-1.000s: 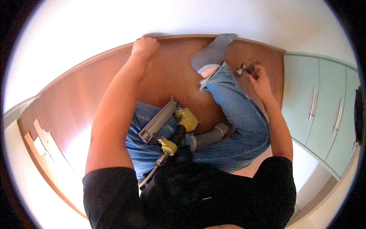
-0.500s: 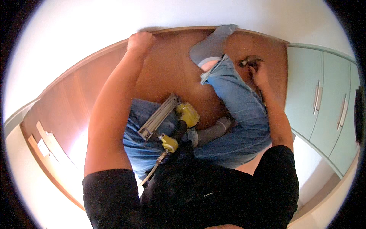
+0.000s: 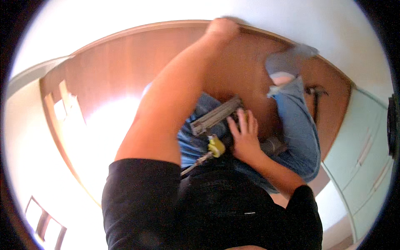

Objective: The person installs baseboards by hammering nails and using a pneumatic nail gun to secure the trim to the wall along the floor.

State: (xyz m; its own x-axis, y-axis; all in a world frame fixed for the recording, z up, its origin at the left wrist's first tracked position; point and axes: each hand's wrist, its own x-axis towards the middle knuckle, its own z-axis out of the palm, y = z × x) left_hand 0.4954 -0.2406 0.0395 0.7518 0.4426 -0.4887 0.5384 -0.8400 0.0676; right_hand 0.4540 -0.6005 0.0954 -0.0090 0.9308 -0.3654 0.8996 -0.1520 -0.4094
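Along the foot of the white wall runs a thin wooden trim strip (image 3: 166, 25). My left hand (image 3: 223, 29) is closed over it at the far edge, the fingertips hidden. Across my lap lies a nail gun (image 3: 216, 146) with a yellow body, a long grey magazine and an air hose. My right hand (image 3: 246, 135) touches its body from the right, fingers stretched and spread apart. A hammer (image 3: 317, 96) with a dark handle rests on the brown wooden floor, to the right of my bent leg.
The brown wooden floor (image 3: 125, 62) curves around me. My grey-socked foot (image 3: 287, 62) is near the wall at right. Pale green cabinets (image 3: 354, 137) with bar handles stand on the right. Light wood pieces (image 3: 62, 104) lie at far left, near bright glare.
My right hand has let go of the hammer, now on the floor, and moved left to the nail gun. The view has swung left; my left hand stays at the trim strip.
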